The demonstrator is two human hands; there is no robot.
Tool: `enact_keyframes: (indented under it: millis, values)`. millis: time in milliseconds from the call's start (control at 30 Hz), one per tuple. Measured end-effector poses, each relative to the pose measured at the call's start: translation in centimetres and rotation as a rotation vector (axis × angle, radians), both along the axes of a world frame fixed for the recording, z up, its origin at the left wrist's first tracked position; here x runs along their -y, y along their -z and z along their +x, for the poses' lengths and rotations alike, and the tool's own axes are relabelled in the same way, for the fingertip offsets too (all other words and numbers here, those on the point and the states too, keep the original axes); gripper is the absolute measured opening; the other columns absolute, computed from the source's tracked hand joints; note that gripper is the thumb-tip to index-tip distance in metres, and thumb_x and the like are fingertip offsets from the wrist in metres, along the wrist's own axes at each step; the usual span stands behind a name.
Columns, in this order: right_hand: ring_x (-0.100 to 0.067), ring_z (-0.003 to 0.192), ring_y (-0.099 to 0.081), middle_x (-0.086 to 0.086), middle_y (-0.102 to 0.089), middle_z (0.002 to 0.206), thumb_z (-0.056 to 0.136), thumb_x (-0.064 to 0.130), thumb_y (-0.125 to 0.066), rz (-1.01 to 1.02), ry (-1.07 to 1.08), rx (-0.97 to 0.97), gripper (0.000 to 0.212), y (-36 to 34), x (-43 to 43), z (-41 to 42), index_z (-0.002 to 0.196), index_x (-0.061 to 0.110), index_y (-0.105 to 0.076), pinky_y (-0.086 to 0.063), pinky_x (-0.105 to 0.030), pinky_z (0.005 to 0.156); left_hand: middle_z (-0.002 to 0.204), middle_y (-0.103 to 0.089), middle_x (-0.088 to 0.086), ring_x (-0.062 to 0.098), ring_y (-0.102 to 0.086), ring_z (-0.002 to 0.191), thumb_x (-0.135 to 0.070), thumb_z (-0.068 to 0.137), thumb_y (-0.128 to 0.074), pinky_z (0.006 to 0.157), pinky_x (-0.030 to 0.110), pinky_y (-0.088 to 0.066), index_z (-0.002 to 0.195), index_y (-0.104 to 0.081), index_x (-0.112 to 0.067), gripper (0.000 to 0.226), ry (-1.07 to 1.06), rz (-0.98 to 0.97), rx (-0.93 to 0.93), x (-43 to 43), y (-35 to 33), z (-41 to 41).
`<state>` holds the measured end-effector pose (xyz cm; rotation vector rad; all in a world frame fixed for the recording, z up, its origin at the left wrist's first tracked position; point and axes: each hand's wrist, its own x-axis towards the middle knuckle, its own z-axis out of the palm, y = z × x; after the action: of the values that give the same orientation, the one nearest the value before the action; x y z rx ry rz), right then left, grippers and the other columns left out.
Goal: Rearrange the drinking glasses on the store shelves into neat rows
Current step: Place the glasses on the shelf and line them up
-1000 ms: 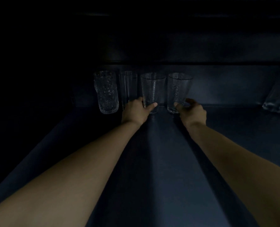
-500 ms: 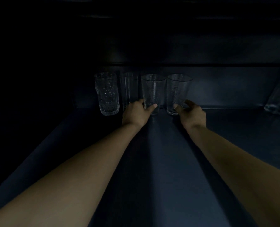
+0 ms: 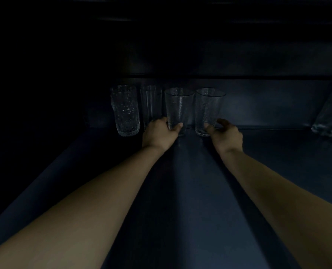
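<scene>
Head view of a dark blue store shelf in dim light. Four clear drinking glasses stand upright in a single row against the back panel, at 12 o'clock from the viewer.

From 9 o'clock to 3 o'clock the row reads:
- **Bubbled glass**: a thick wall covered in raised bubbles, a slightly waisted body and a heavy base.
- **Straight glass**: narrow and smooth, with faint vertical lines. It is the hardest to make out.
- **Third tumbler**: conical, wider at the rim than at the foot, with a finely pebbled wall.
- **Fourth tumbler**: the same shape and texture as the third.

Neighbouring glasses stand just beside one another. The gap between the third and fourth tumblers is narrow but visible. In this light it cannot be told whether any glass bears a brand, label or lettering.

The left hand grips the third tumbler at its foot. The thumb lies across the near face and the fingers curl round the side at 9 o'clock, partly covering the base of the straight glass.

The right hand pinches the foot of the fourth tumbler. The thumb is on the near face and the curled fingers are at the side toward 3 o'clock. Both tumblers appear to stand on the shelf. Both bare forearms reach in from 6 o'clock.

A separate cluster of clear glasses stands at the far 3 o'clock edge, well apart from the row and cut off by the frame. Its forms are blurred.
</scene>
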<state>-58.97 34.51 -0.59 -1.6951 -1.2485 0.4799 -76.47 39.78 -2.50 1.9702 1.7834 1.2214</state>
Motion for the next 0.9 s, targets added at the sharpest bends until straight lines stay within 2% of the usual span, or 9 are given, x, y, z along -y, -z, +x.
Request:
enact_keyframes:
  millis: [167,333,500,667,900]
  values:
    - [-0.027,0.117,-0.058,-0.007,-0.066,0.123,0.092,0.047,-0.062,0.015,-0.01,-0.013,0.048,0.06,0.01,0.03,0.131,0.02,-0.058,-0.045,-0.026,0.09,0.101,-0.073,0.0,0.022,-0.067,0.092,-0.06,0.084,-0.057,0.078,0.036,-0.058,0.108,-0.069,-0.021,0.048,-0.028,-0.012,-0.013,0.05,-0.07,-0.04]
    - [-0.027,0.118,-0.058,-0.007,-0.064,0.126,0.091,0.049,-0.063,0.005,-0.016,-0.037,0.052,0.08,-0.03,0.15,0.133,0.02,-0.057,-0.048,-0.03,0.096,0.103,-0.073,0.0,0.023,-0.067,0.094,-0.06,0.085,-0.057,0.078,0.036,-0.058,0.11,-0.069,-0.022,0.047,-0.043,-0.002,-0.028,0.21,-0.18,-0.03]
    - [-0.026,0.119,-0.058,-0.006,-0.065,0.125,0.093,0.045,-0.062,0.016,-0.023,-0.034,0.049,0.01,0.18,0.12,0.133,0.018,-0.057,-0.041,-0.022,0.088,0.102,-0.073,0.001,0.023,-0.067,0.095,-0.061,0.084,-0.058,0.077,0.037,-0.058,0.112,-0.069,-0.022,0.049,-0.047,0.001,-0.02,0.28,-0.29,-0.06]
    - [-0.029,0.123,-0.055,-0.008,-0.063,0.13,0.093,0.047,-0.061,0.019,-0.01,0.007,0.052,0.09,-0.02,0.06,0.135,0.017,-0.056,-0.045,-0.03,0.099,0.101,-0.073,0.0,0.022,-0.067,0.093,-0.061,0.084,-0.059,0.076,0.037,-0.058,0.112,-0.07,-0.022,0.049,-0.035,0.001,0.002,0.35,-0.25,-0.09]
    - [-0.028,0.123,-0.055,-0.007,-0.064,0.13,0.095,0.044,-0.06,0.028,-0.02,0.02,0.049,0.14,0.08,0.02,0.134,0.015,-0.057,-0.042,-0.027,0.096,0.103,-0.073,0.001,0.022,-0.067,0.095,-0.064,0.083,-0.057,0.077,0.038,-0.058,0.115,-0.068,-0.022,0.054,-0.024,0.022,-0.007,0.43,-0.14,-0.09]
